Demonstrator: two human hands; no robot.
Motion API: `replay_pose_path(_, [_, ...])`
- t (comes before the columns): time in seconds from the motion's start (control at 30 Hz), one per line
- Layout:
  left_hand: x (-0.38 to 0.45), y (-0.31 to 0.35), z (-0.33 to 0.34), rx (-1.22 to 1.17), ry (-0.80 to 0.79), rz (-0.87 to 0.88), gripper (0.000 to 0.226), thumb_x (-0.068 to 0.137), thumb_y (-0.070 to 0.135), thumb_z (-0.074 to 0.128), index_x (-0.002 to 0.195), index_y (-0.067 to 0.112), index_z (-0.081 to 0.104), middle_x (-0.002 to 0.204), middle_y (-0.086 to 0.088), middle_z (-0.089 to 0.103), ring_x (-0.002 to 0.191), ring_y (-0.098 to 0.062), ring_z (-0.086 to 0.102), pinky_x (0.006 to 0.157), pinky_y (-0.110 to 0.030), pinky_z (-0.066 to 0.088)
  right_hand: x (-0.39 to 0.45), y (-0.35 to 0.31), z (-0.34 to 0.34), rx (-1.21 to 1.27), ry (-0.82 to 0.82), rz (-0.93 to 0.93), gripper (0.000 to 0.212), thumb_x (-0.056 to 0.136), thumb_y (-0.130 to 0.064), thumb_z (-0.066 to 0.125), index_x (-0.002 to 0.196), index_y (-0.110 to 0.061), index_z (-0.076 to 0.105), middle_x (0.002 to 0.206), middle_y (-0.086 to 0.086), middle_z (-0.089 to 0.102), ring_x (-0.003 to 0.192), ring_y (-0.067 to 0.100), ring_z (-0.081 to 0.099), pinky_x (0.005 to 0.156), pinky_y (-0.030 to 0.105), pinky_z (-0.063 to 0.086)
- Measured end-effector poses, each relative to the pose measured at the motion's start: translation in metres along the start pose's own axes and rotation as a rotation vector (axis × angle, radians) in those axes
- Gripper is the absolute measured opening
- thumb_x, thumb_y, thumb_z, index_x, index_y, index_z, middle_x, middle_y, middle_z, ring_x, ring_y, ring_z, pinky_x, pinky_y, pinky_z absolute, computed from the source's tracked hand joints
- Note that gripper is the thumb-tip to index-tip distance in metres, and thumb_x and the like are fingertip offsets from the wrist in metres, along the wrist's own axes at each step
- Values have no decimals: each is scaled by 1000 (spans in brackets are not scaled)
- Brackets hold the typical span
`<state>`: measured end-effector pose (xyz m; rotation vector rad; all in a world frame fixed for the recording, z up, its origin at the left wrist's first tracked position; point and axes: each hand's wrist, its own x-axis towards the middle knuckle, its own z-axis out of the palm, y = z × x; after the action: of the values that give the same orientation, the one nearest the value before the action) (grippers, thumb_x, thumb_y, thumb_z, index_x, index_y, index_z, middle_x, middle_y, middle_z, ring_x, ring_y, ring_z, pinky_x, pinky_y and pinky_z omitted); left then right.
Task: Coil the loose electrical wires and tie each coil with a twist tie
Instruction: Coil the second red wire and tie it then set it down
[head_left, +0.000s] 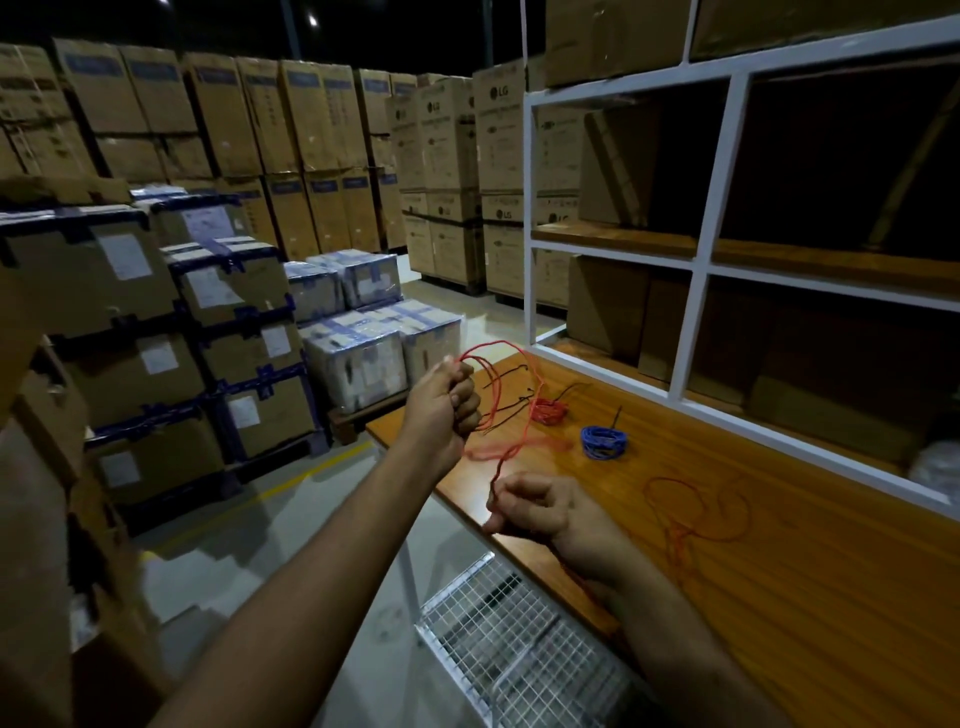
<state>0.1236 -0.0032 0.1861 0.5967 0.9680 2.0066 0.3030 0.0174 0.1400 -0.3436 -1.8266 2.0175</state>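
Two bare hands worked one loose red electrical wire (524, 415) above the near end of the long wooden bench top (779, 571).

Largest first: your white metal shelving frame (719, 171) stood along the back of that bench, with brown cardboard boxes (608, 306) behind it. Your left hand (441, 410) was raised and clenched round several loops of the red wire, while your right hand (535, 506), lower and near the bench edge, pinched the trailing length of the same wire. Further along the bench lay a coiled red wire bundle (548, 410), a coiled blue wire bundle (602, 441) just beside it, and thin black twist ties (519, 371) near them. A loose orange wire (696, 509) sprawled to your right.
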Motion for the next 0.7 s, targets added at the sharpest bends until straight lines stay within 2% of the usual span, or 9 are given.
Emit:
replay_pose_path(0.13, [7, -14, -24, 111, 121, 50, 40, 108, 29, 29, 73, 17, 43, 45, 8, 25, 35, -5, 15, 33, -18, 11, -9, -18, 2, 213, -109, -112, 9, 83, -25, 71, 81, -17, 75, 79, 9, 71, 87, 17, 70, 89, 28, 52])
replay_pose_path(0.2, [8, -16, -37, 135, 165, 55, 39, 109, 28, 29, 72, 19, 39, 44, 8, 25, 35, -5, 16, 34, -18, 11, -13, -27, -4, 369, -111, -142, 15, 77, -29, 82, 80, -16, 75, 81, 11, 70, 89, 19, 70, 89, 31, 55])
replay_pose_path(0.3, [7, -14, -52, 184, 207, 74, 39, 109, 27, 29, 71, 20, 36, 45, 8, 26, 36, -6, 17, 35, -17, 14, -15, -36, -23, 449, 7, -225, 28, 69, -36, 87, 84, -18, 72, 82, 7, 69, 96, 22, 69, 97, 45, 51])
replay_pose_path(0.37, [4, -10, -58, 184, 218, 93, 38, 109, 27, 29, 72, 19, 37, 45, 8, 26, 36, -6, 17, 34, -17, 15, -17, -42, -37, 458, 130, -226, 19, 79, -34, 77, 88, -20, 70, 85, 4, 69, 97, 21, 68, 99, 49, 46])
replay_pose_path(0.47, [-1, 1, -63, 161, 207, 127, 38, 109, 30, 28, 74, 18, 38, 45, 9, 26, 37, -6, 18, 38, -20, 14, -15, -45, -61, 297, 412, -137, 16, 95, -28, 50, 98, -17, 61, 88, 2, 73, 95, 21, 67, 88, 42, 47])
replay_pose_path(0.57, [-6, 14, -63, 141, 161, 156, 39, 109, 32, 27, 75, 18, 40, 46, 9, 27, 39, -6, 18, 44, -25, 11, -10, -36, -85, -13, 627, 0, 22, 106, -21, 40, 107, -13, 60, 91, 5, 74, 91, 21, 67, 73, 31, 47])
replay_pose_path(0.63, [-9, 25, -62, 134, 126, 177, 41, 108, 34, 27, 74, 17, 41, 46, 8, 28, 38, -6, 18, 44, -24, 11, -6, -20, -101, -139, 728, 105, 23, 106, -17, 38, 111, -7, 58, 91, 10, 70, 82, 21, 66, 69, 33, 51])
replay_pose_path(0.7, [-11, 34, -58, 133, 84, 197, 40, 108, 34, 27, 74, 17, 40, 45, 8, 28, 38, -6, 18, 41, -23, 12, -2, -4, -113, -319, 838, 178, 23, 106, -17, 40, 111, -6, 59, 88, 10, 66, 74, 21, 63, 73, 44, 56])
